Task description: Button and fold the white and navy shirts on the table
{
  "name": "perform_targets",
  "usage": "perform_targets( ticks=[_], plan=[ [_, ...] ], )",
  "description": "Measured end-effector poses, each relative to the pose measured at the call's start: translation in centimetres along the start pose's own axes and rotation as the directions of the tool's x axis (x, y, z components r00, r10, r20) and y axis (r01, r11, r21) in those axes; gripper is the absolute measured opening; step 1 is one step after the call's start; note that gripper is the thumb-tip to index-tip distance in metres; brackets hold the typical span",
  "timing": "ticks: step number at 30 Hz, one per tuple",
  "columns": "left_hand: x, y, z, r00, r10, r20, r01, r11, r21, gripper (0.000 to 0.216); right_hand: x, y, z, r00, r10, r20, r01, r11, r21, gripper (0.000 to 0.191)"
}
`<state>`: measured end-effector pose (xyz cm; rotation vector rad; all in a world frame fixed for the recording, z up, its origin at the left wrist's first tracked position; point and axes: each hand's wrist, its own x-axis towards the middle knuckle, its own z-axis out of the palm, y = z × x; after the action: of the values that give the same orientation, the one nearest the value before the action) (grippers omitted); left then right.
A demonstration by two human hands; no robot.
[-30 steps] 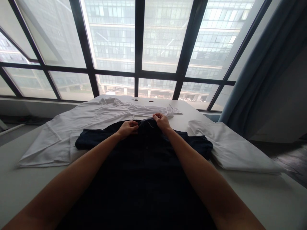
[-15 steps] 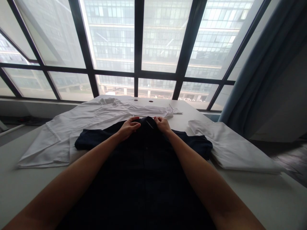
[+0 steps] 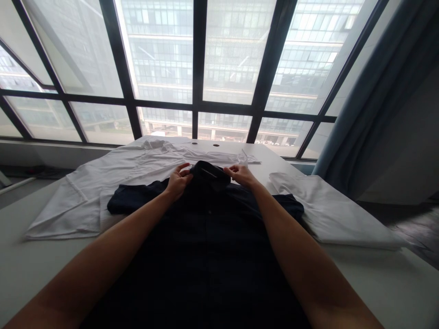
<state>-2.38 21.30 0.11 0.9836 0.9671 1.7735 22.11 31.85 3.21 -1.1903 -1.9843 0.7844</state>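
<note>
A dark navy short-sleeved shirt [image 3: 206, 246] lies spread on the white table, its front with a button line facing up and its collar end farthest from me. The collar [image 3: 209, 176] stands raised, showing a pale label inside. My left hand [image 3: 178, 183] pinches the left side of the collar between thumb and fingers. On the other side, my right hand [image 3: 240, 175] pinches the collar's right end. Both sleeves stretch outward, the left one toward the white cloth and the right one beside the folded white garment.
A white garment [image 3: 103, 183] is spread over the left and back of the table [image 3: 363, 278]. Folded white cloth [image 3: 336, 210] lies at the right. Beyond the table are large windows [image 3: 226, 55] and a blue-grey curtain [image 3: 363, 91].
The collar has been lifted and opened wider, and its label shows more. My right hand has moved slightly right, and my left hand slightly left.
</note>
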Motion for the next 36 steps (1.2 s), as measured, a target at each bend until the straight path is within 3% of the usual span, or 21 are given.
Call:
perform_targets(
  ticks=[3,8,11,13,15,17,20,24,32,36],
  plan=[
    [0.2,-0.3,-0.2,0.997,0.059,-0.041,-0.058,0.997,0.041,0.061,0.1,0.5,-0.2,0.986,0.104,0.130,-0.110,0.993,0.039,0.023],
    [0.0,-0.6,0.1,0.985,0.170,-0.004,-0.165,0.961,0.223,0.050,0.2,1.0,1.3,0.974,0.189,0.123,-0.203,0.972,0.121,0.021],
    [-0.4,-0.7,0.6,0.973,0.229,0.015,-0.213,0.880,0.424,0.036,0.2,1.3,2.2,0.976,0.201,0.089,-0.211,0.969,0.128,0.023],
    [-0.7,-0.6,0.7,0.933,0.359,-0.005,-0.276,0.726,0.629,0.026,0.1,1.3,2.6,0.983,0.180,0.037,-0.183,0.975,0.123,0.017],
    [-1.3,-0.4,0.9,0.847,0.532,0.013,-0.312,0.477,0.821,0.019,0.1,0.9,2.9,0.984,0.177,0.022,-0.178,0.968,0.179,0.014],
    [-2.0,-0.1,1.1,0.776,0.618,0.125,-0.329,0.227,0.917,0.020,0.0,0.3,3.0,0.977,0.204,0.057,-0.212,0.934,0.288,0.016],
    [-3.3,0.2,2.0,0.762,0.536,0.363,-0.434,0.006,0.901,0.021,-0.1,-0.9,2.9,0.969,0.231,0.092,-0.249,0.881,0.402,0.012],
    [-4.3,-0.1,3.5,0.736,0.407,0.541,-0.574,-0.048,0.818,0.024,-0.4,-2.0,2.4,0.968,0.228,0.105,-0.251,0.847,0.470,0.003],
    [-4.4,-0.6,3.6,0.828,0.215,0.518,-0.505,-0.118,0.855,0.031,-1.1,-2.5,1.7,0.967,0.173,0.188,-0.246,0.831,0.499,0.006],
    [-4.4,-0.8,3.6,0.842,0.186,0.507,-0.495,-0.110,0.862,0.024,-0.9,-2.5,1.8,0.960,0.198,0.200,-0.276,0.796,0.539,0.011]
  ],
)
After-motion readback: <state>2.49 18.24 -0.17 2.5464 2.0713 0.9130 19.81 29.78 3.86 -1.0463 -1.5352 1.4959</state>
